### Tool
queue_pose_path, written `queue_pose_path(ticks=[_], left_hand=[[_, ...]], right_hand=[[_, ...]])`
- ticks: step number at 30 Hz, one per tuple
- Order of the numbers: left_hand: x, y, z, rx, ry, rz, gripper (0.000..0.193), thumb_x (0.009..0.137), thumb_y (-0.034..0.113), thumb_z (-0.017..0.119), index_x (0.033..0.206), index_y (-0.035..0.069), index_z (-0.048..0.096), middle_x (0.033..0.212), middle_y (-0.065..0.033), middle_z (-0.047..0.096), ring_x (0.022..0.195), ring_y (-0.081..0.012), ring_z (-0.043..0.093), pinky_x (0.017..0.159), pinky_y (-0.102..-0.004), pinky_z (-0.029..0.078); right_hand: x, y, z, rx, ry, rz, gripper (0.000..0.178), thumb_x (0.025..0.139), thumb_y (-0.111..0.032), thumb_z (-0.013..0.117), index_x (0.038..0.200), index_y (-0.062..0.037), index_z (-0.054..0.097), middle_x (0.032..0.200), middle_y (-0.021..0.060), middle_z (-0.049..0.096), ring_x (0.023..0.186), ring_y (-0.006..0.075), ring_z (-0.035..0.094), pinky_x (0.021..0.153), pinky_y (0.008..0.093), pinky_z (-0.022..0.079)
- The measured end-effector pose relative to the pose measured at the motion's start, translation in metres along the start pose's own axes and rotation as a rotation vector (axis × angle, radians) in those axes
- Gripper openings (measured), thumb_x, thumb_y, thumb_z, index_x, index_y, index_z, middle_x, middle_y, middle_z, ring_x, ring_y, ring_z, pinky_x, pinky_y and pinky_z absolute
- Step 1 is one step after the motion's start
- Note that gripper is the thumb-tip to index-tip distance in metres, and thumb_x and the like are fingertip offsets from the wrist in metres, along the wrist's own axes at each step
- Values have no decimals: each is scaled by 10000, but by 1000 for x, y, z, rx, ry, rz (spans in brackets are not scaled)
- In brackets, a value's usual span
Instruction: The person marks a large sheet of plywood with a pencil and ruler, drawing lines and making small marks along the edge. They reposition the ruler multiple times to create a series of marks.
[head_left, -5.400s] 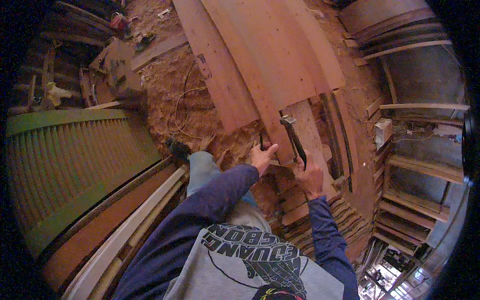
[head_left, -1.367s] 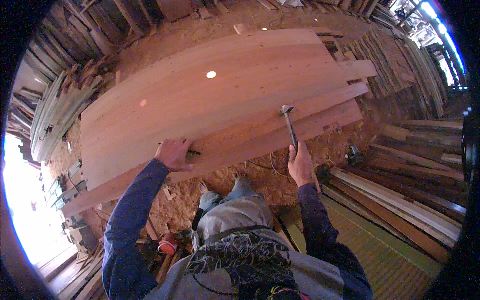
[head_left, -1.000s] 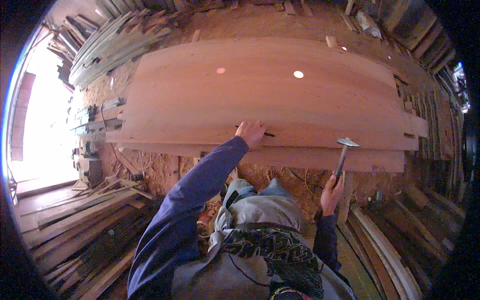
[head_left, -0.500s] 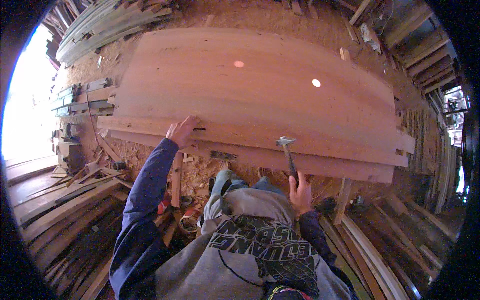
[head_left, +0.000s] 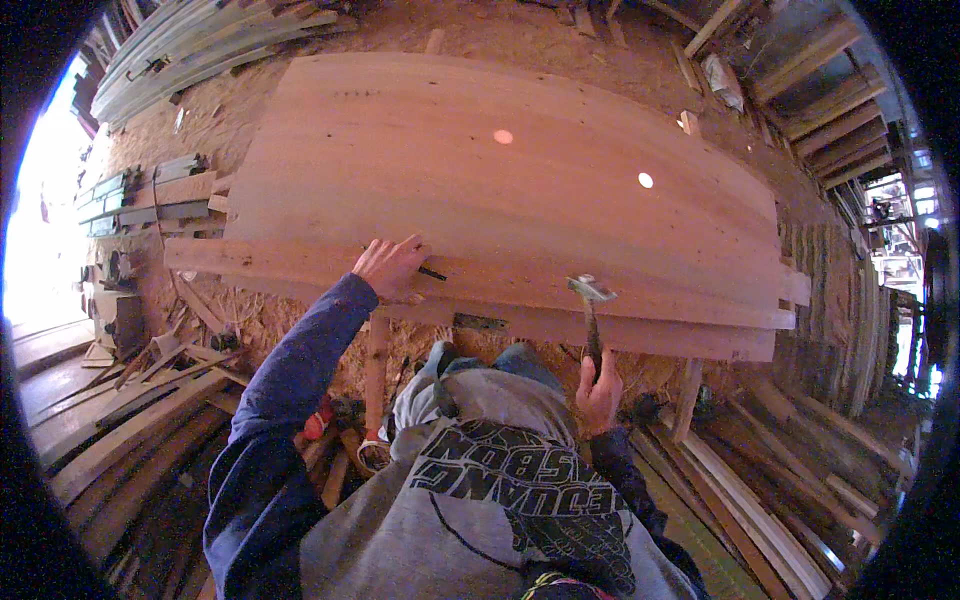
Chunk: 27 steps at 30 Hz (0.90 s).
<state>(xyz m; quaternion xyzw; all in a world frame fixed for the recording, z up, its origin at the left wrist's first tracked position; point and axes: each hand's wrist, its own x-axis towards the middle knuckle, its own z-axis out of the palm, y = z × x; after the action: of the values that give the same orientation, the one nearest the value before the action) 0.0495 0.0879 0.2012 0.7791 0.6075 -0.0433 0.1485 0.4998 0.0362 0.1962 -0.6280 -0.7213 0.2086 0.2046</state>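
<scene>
My left hand [head_left: 393, 268] is at the front edge of a wide reddish wooden panel, resting on a long plank [head_left: 270, 258] along that edge. Its fingers are bent, and a thin dark rod [head_left: 432, 272] sticks out from under them to the right; its kind is too small to tell. In my right hand [head_left: 600, 393] is a hammer [head_left: 591, 310], gripped by the dark lower handle. The hammer's metal head is over the plank's front part, right of my left hand. The panel [head_left: 400, 150] spreads out beyond both hands.
Stacked boards [head_left: 190, 60] lie at the far left. Wooden offcuts and long timbers [head_left: 130, 440] fill the near left, more long boards [head_left: 750, 500] the near right. A wooden post [head_left: 686, 400] stands below the panel's front edge. Sawdust-coloured ground [head_left: 450, 40] shows behind the panel.
The whole view has shifted slightly. The thin dark rod by my left fingers now slants down to the right rather than lying level. The hammer is held in much the same place.
</scene>
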Motion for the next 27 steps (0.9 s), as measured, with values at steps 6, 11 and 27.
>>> queue_pose_path(ticks=[6, 11, 27], left_hand=[[22, -12, 39, -151, 5, 89, 785, 701, 558, 828, 1345, 183, 584, 1369, -97, 571, 1107, -356, 663, 880, -547, 533], [23, -2, 62, 100, 299, 96, 471, 883, 449, 660, 1289, 209, 652, 1417, -75, 596, 1090, -308, 679, 782, -476, 567], [-185, -284, 48, 90, 342, -555, 919, 660, 317, 849, 1487, 174, 474, 1577, -104, 435, 1065, -338, 713, 848, -465, 605]], right_hand=[[-7, -6, 2, -157, -119, 126, 544, 1050, -393, 520, 1343, 63, 569, 1142, 300, 689, 991, 477, 677, 829, 493, 534], [1, 2, 19, -73, 4, 24, 493, 1044, -351, 562, 1322, 56, 577, 1060, 275, 706, 945, 422, 691, 795, 449, 529], [63, -108, 45, 145, -285, -344, 373, 1043, -263, 559, 1268, 35, 568, 872, 68, 616, 793, 174, 591, 733, 351, 497]])
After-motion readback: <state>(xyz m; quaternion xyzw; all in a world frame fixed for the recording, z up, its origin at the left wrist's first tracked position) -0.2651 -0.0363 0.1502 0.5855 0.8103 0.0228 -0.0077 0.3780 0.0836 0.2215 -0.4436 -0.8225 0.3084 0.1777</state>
